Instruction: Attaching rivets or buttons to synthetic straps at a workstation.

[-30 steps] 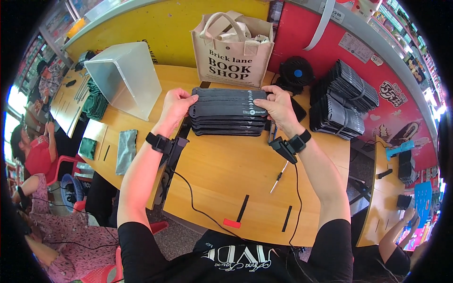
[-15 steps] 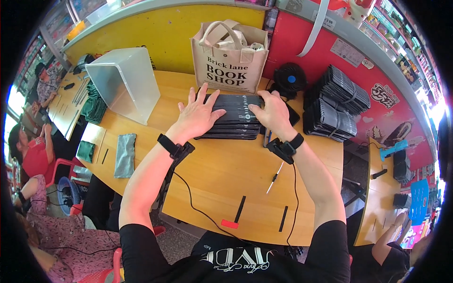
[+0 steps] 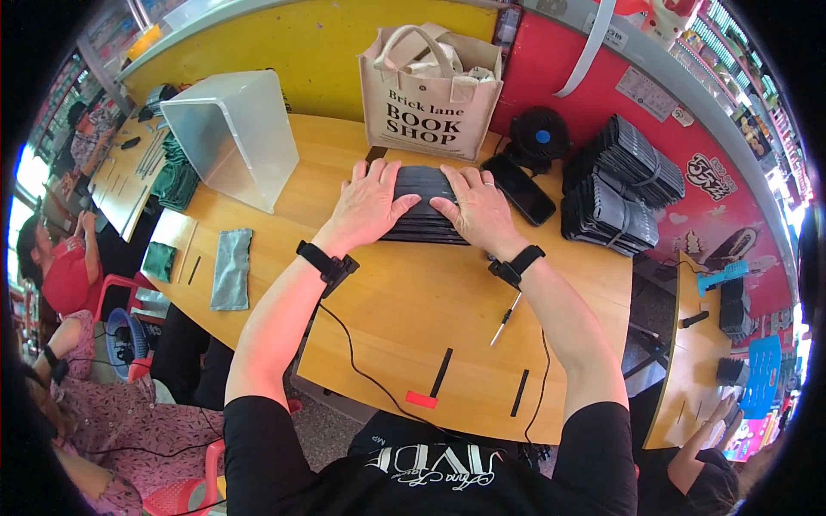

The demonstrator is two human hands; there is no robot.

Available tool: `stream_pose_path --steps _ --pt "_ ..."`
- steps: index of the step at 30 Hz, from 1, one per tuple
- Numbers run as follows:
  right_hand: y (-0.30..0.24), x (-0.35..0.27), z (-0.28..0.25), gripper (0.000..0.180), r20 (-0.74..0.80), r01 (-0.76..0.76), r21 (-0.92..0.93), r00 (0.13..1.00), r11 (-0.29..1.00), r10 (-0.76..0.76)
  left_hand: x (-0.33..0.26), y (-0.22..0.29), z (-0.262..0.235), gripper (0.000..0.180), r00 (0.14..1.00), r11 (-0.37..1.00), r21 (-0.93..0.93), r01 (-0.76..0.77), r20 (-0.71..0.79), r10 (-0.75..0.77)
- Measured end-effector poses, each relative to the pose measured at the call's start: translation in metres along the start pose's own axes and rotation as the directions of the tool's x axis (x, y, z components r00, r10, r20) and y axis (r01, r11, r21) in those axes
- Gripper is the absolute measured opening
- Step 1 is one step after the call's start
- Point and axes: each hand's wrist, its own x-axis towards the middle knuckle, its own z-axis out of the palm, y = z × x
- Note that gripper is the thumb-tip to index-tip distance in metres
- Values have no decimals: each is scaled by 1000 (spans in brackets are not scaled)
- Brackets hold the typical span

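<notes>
Near the table's front edge a thin screwdriver (image 3: 505, 316) lies untouched, while both forearms reach forward from the body. A second ago the hands gripped the ends of the stack of dark flat trays (image 3: 423, 205) — now it rests on the wooden table (image 3: 413, 301), squared up. The left hand (image 3: 368, 205) and right hand (image 3: 478, 211) lie palm-down, fingers spread flat, pressing on top and clasping nothing — the canvas tote bag (image 3: 430, 90) stands just beyond.

My left hand (image 3: 368, 205) and right hand (image 3: 477, 209) lie flat, palms down, fingers spread, forearms extended forward.
</notes>
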Motion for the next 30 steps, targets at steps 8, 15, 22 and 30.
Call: stream_pose_path --steps 8,15,22,30 --pt "-5 -8 -10 70 -14 -15 -95 1000 995 14 -9 19 -23 66 997 985 153 80 -33 -76" --pt "-46 -41 -101 56 -438 165 42 889 985 -131 -55 -46 -126 45 975 954 -218 208 -34 -220" --pt "-101 -132 -138 56 -315 270 147 925 952 -214 -177 -73 -44 34 908 919 106 380 146 -393" --pt "-149 -190 -143 59 -119 163 232 983 959 -138 -214 -52 -43 35 902 889 166 426 2 -433"
